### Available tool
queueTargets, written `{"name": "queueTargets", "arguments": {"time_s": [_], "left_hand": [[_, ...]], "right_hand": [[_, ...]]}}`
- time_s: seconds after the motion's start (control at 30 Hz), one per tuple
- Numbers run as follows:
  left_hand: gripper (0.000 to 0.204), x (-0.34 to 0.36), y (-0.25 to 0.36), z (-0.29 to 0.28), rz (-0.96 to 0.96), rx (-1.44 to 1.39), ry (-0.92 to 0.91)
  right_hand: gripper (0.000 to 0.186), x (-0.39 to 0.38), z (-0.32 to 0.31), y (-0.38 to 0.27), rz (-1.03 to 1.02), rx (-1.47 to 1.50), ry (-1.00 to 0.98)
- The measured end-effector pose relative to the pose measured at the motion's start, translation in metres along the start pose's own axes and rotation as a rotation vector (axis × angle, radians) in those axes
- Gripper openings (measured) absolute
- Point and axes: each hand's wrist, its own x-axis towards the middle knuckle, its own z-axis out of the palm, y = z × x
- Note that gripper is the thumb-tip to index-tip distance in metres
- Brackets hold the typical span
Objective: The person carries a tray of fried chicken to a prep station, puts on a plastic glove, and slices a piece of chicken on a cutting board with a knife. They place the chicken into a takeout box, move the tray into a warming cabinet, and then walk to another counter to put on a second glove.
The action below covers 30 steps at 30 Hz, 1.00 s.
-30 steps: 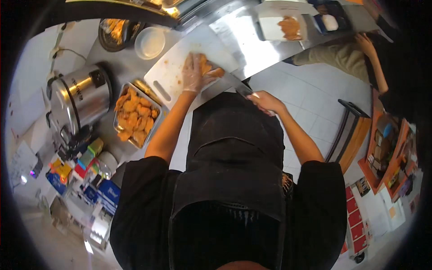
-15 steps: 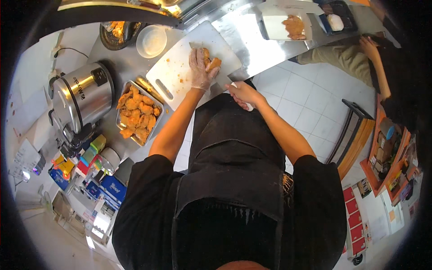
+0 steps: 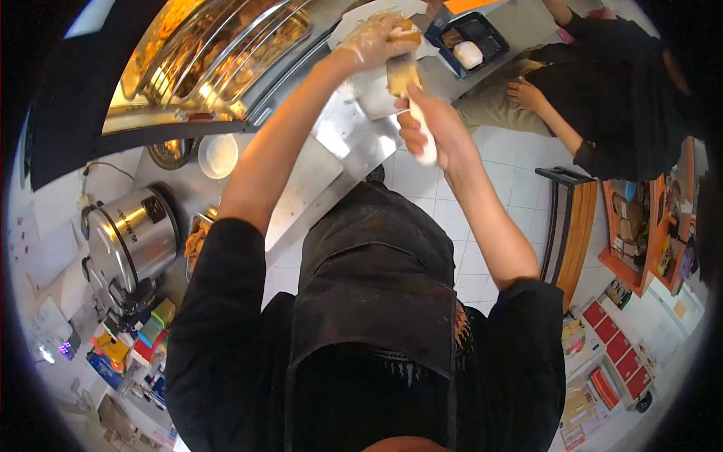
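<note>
My left hand (image 3: 369, 41), in a clear glove, is closed on fried chicken pieces (image 3: 405, 32) over an open white takeaway box (image 3: 348, 26) at the top. My right hand (image 3: 444, 124) grips the white handle of a broad knife (image 3: 425, 143), whose blade points up beneath the chicken. The white cutting board (image 3: 305, 184) lies below, partly hidden by my left forearm. Just right of the box sits a black tray (image 3: 489, 41) with a white round food item. A metal tray of fried chicken (image 3: 194, 245) shows behind my left arm.
A food display (image 3: 211, 53) fills the upper left. A steel cooker (image 3: 128, 233) and a bowl (image 3: 218, 157) stand on the left. Another person (image 3: 617, 113) in dark clothing is at the upper right. A wood-topped rack (image 3: 580, 226) stands on the right.
Both hands have moved up from the cutting board to the white box, carrying the chicken and the knife. My view has shifted, bringing the food display into sight.
</note>
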Motion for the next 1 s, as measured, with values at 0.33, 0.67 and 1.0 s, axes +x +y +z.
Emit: {"name": "queueTargets", "arguments": {"time_s": [0.33, 0.67, 1.0], "left_hand": [[0.062, 0.104, -0.123, 0.117, -0.372, -0.402, -0.388], [0.051, 0.037, -0.133, 0.083, -0.099, 0.208, -0.316], [0.035, -0.373, -0.03, -0.012, -0.907, -0.176, 0.642]], "right_hand": [[0.036, 0.02, -0.064, -0.009, 0.165, 0.502, -0.232], [0.034, -0.062, -0.077, 0.058, 0.059, -0.045, 0.099], [0.034, -0.018, -0.025, 0.097, 0.109, -0.901, -0.237]]}}
